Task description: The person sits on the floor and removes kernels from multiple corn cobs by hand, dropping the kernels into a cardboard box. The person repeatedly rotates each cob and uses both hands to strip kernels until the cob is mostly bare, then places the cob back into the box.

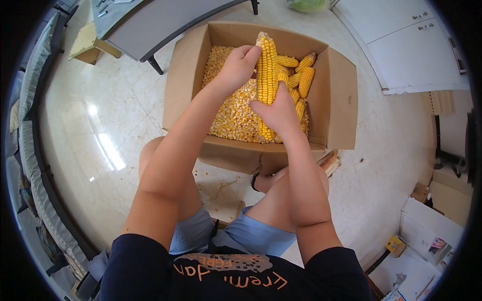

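Note:
A long ear of yellow corn (267,71) is held nearly upright in the view, over an open cardboard box (342,98). My left hand (241,63) grips it near its pale, bare-looking top end. Lower down, my right hand (278,111) wraps around it, thumb on the left side and fingers partly hidden behind. Loose yellow and whitish kernels (235,114) cover the box's left and middle part. Several more ears of corn (307,81) lie heaped along the box's right wall, some hidden by the right hand and the held ear.
Stripped corncobs (330,162) lie on the tiled floor by my right knee. Beyond the box's left corner stands a grey table (180,22) with dark legs, beside a small wooden stool (84,45). A white cabinet (410,49) is at upper right, a grey couch (35,188) at far left.

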### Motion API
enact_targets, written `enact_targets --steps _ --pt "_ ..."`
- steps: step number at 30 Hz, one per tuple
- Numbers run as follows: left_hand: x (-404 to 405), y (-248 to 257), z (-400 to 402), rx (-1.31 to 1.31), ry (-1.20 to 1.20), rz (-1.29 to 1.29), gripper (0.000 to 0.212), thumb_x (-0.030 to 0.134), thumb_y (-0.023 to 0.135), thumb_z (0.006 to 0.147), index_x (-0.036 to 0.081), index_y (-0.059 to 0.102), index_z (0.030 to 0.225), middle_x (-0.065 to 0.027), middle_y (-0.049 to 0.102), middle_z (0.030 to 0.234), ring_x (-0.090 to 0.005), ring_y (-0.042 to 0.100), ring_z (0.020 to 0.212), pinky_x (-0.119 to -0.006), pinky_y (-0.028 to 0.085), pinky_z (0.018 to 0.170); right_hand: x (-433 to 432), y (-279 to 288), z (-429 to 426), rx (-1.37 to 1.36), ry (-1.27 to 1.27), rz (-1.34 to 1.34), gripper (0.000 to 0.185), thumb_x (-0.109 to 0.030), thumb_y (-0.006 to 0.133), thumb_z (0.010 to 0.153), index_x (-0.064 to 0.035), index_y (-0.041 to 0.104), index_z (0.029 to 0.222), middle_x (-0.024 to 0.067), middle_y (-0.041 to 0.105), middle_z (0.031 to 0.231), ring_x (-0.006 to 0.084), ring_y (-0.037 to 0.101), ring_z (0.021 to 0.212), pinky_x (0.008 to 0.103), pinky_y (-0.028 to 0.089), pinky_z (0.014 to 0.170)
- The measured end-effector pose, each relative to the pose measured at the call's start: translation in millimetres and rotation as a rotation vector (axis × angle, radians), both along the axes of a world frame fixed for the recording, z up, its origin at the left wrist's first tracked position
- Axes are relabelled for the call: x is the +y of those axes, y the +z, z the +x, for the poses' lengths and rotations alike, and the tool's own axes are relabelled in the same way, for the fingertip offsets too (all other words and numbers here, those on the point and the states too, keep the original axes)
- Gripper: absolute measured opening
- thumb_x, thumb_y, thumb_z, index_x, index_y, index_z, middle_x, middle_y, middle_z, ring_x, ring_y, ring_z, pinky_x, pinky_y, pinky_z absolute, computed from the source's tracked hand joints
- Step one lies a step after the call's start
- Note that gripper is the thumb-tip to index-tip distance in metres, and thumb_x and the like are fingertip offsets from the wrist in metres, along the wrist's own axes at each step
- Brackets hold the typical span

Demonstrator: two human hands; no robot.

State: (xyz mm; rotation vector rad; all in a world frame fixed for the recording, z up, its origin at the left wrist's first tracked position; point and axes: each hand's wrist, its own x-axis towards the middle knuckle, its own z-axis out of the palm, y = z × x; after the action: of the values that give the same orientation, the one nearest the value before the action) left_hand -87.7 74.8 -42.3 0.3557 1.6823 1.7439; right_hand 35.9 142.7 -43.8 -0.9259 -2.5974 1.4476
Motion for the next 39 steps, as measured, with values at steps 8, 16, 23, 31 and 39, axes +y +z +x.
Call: enact_targets --steps 8,16,23,31,39 --pt "-0.3 6.7 2.4 -0.104 0.047 -0.024 0.028 0.019 0.043 0.087 -0.003 0.055 0.097 -0.0055 0.058 0.085 -0.0135 0.055 0.077 -0.030 0.048 0.064 -0.1 -5.8 -2.0 0.049 -0.043 -0.039 0.049 -0.020 0.066 0.063 0.0029 0.045 0.100 0.0156 0.058 0.084 0.0258 0.058 0.075 0.0342 0.046 0.068" --pt "-4.0 2.6 -1.7 0.068 -0.033 -0.053 0.029 0.019 0.043 0.087 -0.004 0.055 0.099 -0.0059 0.058 0.087 -0.0131 0.055 0.078 -0.030 0.049 0.070 -1.4 0.1 -1.0 0.014 -0.032 -0.033 0.046 -0.019 0.066 0.063 0.0020 0.046 0.099 0.0144 0.058 0.085 0.0235 0.058 0.077 0.0331 0.045 0.069" --pt "-5.7 4.5 2.5 0.011 -0.056 -0.033 0.032 0.022 0.042 0.089 -0.001 0.051 0.110 -0.0047 0.056 0.097 -0.0129 0.053 0.088 -0.030 0.046 0.074 0.4 -7.1 -2.4 0.100 -0.024 -0.140 0.056 -0.025 0.067 0.062 0.0061 0.042 0.101 0.0223 0.059 0.086 0.0335 0.059 0.082 0.0370 0.047 0.072" --pt "-13.3 6.8 -2.5 0.040 -0.133 0.003 0.035 0.026 0.045 0.090 0.000 0.049 0.113 -0.0050 0.055 0.100 -0.0128 0.051 0.092 -0.029 0.045 0.076 -1.4 -1.3 -1.6 0.094 -0.007 -0.085 0.058 -0.026 0.067 0.062 0.0064 0.041 0.103 0.0234 0.059 0.087 0.0342 0.059 0.083 0.0375 0.047 0.072" --pt "-12.8 -16.2 -10.5 -0.003 -0.090 -0.010 0.032 0.021 0.041 0.089 -0.001 0.049 0.111 -0.0061 0.055 0.101 -0.0127 0.051 0.094 -0.031 0.045 0.076 -4.3 -5.3 -4.1 0.089 -0.004 -0.126 0.053 -0.024 0.067 0.061 0.0063 0.045 0.099 0.0208 0.060 0.084 0.0308 0.060 0.080 0.0359 0.047 0.071"
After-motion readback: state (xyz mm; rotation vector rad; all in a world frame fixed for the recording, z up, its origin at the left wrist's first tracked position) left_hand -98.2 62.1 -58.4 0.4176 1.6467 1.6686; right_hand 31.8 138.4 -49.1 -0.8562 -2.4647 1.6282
